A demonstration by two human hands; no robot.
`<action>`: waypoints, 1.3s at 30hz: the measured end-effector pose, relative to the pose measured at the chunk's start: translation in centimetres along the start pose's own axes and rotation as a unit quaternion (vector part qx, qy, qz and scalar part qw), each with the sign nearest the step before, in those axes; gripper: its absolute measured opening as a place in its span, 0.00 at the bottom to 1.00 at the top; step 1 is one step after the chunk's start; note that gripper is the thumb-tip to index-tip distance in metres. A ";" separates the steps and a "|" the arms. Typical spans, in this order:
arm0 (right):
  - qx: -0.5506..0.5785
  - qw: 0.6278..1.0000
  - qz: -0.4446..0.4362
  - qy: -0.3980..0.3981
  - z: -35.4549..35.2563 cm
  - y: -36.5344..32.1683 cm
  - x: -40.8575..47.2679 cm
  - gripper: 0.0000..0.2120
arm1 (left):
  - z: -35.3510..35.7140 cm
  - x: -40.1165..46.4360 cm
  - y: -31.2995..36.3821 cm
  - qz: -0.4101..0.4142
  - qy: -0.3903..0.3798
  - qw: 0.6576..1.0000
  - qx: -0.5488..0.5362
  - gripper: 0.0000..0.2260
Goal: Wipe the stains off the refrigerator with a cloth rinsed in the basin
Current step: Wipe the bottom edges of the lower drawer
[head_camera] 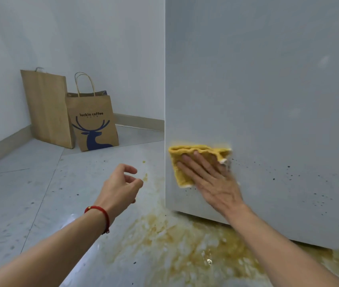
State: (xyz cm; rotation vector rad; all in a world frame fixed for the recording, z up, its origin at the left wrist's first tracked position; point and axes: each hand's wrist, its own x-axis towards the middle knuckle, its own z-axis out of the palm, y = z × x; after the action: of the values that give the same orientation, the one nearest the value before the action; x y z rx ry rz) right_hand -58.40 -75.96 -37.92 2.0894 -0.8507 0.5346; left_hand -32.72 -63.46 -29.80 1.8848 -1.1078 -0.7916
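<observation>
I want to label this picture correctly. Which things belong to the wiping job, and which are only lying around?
Belonging to the job:
yellow cloth, pressed flat by the right hand
refrigerator
dark specks on its side

Just lying about:
two paper bags in the corner
yellowish spill on the floor

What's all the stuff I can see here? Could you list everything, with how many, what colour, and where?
refrigerator: one, pale grey, fills the right side, standing on the floor
cloth: one, yellow, flat against the refrigerator's lower left edge
dark specks: many, black, scattered on the refrigerator to the right of the cloth
paper bags: two, brown, in the far corner; the front one has a blue deer and "luckin coffee"
spill: one patch, yellow-brown, on the floor at the refrigerator's base
floor: grey tiles with small dark spots
bracelet: one, red, on the left wrist
left hand: loosely curled, holding nothing, over the floor
right hand: fingers straight, pressing the cloth on the refrigerator
</observation>
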 end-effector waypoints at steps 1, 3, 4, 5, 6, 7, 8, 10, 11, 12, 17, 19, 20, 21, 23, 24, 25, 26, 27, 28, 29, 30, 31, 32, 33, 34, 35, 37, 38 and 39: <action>0.003 0.998 0.060 0.021 -0.4 2.0 -2.3 0.30 | -0.1 0.1 0.1 0.017 0.002 1.000 0.011 0.11; 0.002 0.980 0.197 0.039 -1.3 4.1 -5.6 0.31 | 0.1 0.7 0.8 0.065 0.025 0.997 0.028 0.12; 0.018 0.961 0.274 0.041 -1.5 3.9 -5.7 0.30 | 0.6 1.0 1.5 0.098 0.053 0.993 0.037 0.11; 0.049 0.940 0.333 0.048 -1.7 3.2 -5.0 0.29 | 1.4 1.2 2.4 0.136 0.093 0.985 0.044 0.11; 0.063 0.930 0.357 0.051 -1.6 1.9 -3.8 0.28 | 2.4 1.1 3.4 0.183 0.132 0.973 0.048 0.11; 0.074 0.935 0.342 0.058 -1.2 0.7 -2.5 0.29 | 3.9 0.8 4.7 0.240 0.157 0.957 0.049 0.11; 0.077 0.955 0.282 0.054 -0.8 -0.7 -1.0 0.32 | 5.3 0.2 5.9 0.300 0.162 0.938 0.056 0.12; 0.046 0.991 0.119 0.038 -0.5 -0.8 0.5 0.39 | 8.5 -1.2 8.0 0.418 0.124 0.896 0.083 0.13; 0.031 0.996 0.071 0.033 -0.6 0.3 0.2 0.41 | 9.9 -1.9 8.9 0.466 0.102 0.874 0.096 0.13; 0.018 0.997 0.060 0.032 -0.8 1.7 -0.7 0.42 | 10.8 -2.4 9.6 0.502 0.083 0.855 0.105 0.13; -0.022 0.946 0.313 0.081 -2.0 11.5 -10.6 0.37 | 11.7 -2.7 10.9 0.557 0.048 0.821 0.114 0.18; 0.010 0.883 0.459 0.097 -2.3 14.3 -12.3 0.36 | 11.3 -2.5 10.3 0.555 0.045 0.822 0.121 0.19; 0.045 0.835 0.532 0.129 -2.3 14.8 -12.1 0.37 | 11.0 -2.4 9.9 0.552 0.045 0.824 0.122 0.19; 0.090 0.767 0.610 0.177 -2.5 15.1 -11.2 0.38 | 10.9 -2.3 9.7 0.548 0.044 0.827 0.120 0.19; 0.195 0.549 0.765 0.275 -3.4 14.9 -8.4 0.37 | 11.2 -2.4 9.7 0.539 0.030 0.835 0.110 0.19; 0.235 0.438 0.822 0.278 -3.9 14.5 -6.5 0.37 | 11.7 -2.3 10.0 0.537 0.021 0.836 0.110 0.18; 0.258 0.383 0.849 0.258 -4.4 13.6 -4.6 0.38 | 12.4 -2.3 10.5 0.538 0.009 0.835 0.114 0.18; 0.269 0.400 0.847 0.225 -4.8 11.9 -3.2 0.39 | 13.3 -2.3 11.2 0.542 -0.003 0.832 0.117 0.17; 0.264 0.481 0.813 0.193 -5.3 10.0 -2.8 0.39 | 14.6 -2.4 12.1 0.547 -0.019 0.829 0.114 0.17; 0.251 0.591 0.750 0.156 -5.2 7.6 -3.2 0.37 | 15.5 -2.6 12.7 0.548 -0.031 0.829 0.112 0.17; 0.253 0.673 0.683 0.129 -5.5 6.3 -4.5 0.36 | 16.5 -2.9 13.3 0.549 -0.043 0.827 0.107 0.17; 0.263 0.720 0.632 0.113 -5.7 6.4 -6.7 0.37 | 17.1 -3.2 13.3 0.554 -0.055 0.824 0.104 0.16; 0.273 0.737 0.608 0.106 -5.9 8.0 -8.8 0.39 | 17.3 -3.4 13.0 0.561 -0.065 0.819 0.103 0.16; 0.272 0.727 0.621 0.110 -6.2 10.5 -10.7 0.40 | 17.1 -3.3 12.4 0.568 -0.072 0.814 0.098 0.16; 0.266 0.690 0.661 0.125 -6.8 13.3 -11.9 0.43 | 16.7 -3.1 11.7 0.570 -0.075 0.813 0.091 0.16; 0.272 0.629 0.714 0.141 -7.5 16.2 -12.1 0.45 | 15.9 -2.7 10.9 0.566 -0.070 0.817 0.085 0.15; 0.285 0.559 0.761 0.166 -8.3 18.4 -12.2 0.45 | 15.0 -2.3 10.2 0.560 -0.062 0.823 0.078 0.14; 0.284 0.473 0.807 0.210 -8.8 20.9 -12.0 0.35 | 13.6 -1.4 8.8 0.539 -0.038 0.839 0.068 0.12; 0.284 0.459 0.815 0.209 -8.6 20.7 -11.2 0.34 | 12.7 -0.8 8.0 0.525 -0.019 0.848 0.067 0.11; 0.289 0.463 0.815 0.194 -8.3 19.7 -10.4 0.36 | 12.1 -0.5 7.3 0.511 0.001 0.857 0.066 0.11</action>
State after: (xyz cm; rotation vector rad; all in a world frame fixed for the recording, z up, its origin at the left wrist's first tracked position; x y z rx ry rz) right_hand -80.52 -74.18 -29.21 0.6407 -2.4222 2.3907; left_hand -45.67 -69.09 -29.38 1.0896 -1.9153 -0.0884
